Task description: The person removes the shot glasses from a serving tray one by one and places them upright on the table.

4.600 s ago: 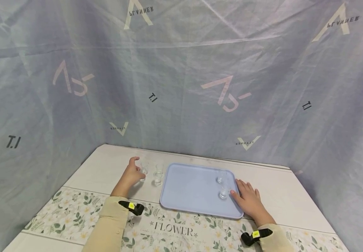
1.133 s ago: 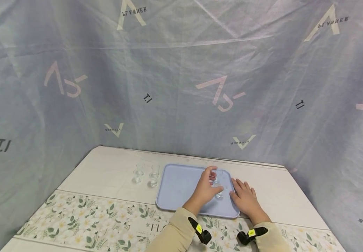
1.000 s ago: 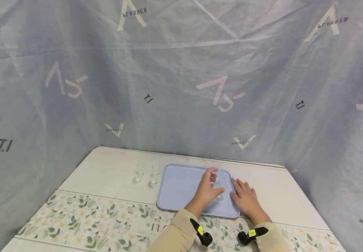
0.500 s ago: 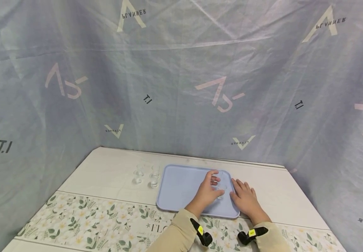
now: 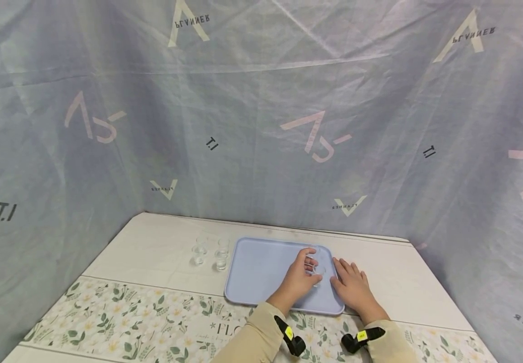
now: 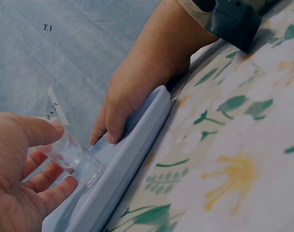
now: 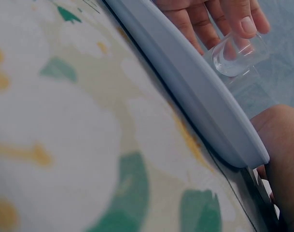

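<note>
My left hand (image 5: pixel 297 278) reaches over the right part of the blue tray (image 5: pixel 257 272). Its thumb and curled fingers hold a small clear shot glass (image 6: pixel 78 157), whose base is at the tray surface; the left wrist view shows the glass tilted in the frame. Another clear glass (image 5: pixel 318 250) is faintly visible behind that hand, partly hidden by the fingers. At the tray's right rim rests my right hand (image 5: pixel 354 288), fingers extended and thumb by the edge, holding nothing.
Left of the tray, several clear shot glasses (image 5: pixel 221 261) stand close together on the white table (image 5: pixel 152 247). A floral runner (image 5: pixel 121 312) lies along the front. Grey printed fabric (image 5: pixel 261 151) hangs behind and at both sides.
Earlier, my left hand was at the glasses left of the tray; it has since moved right, over the tray. Lately its fingers and thumb have come in around a glass. The right hand stays put.
</note>
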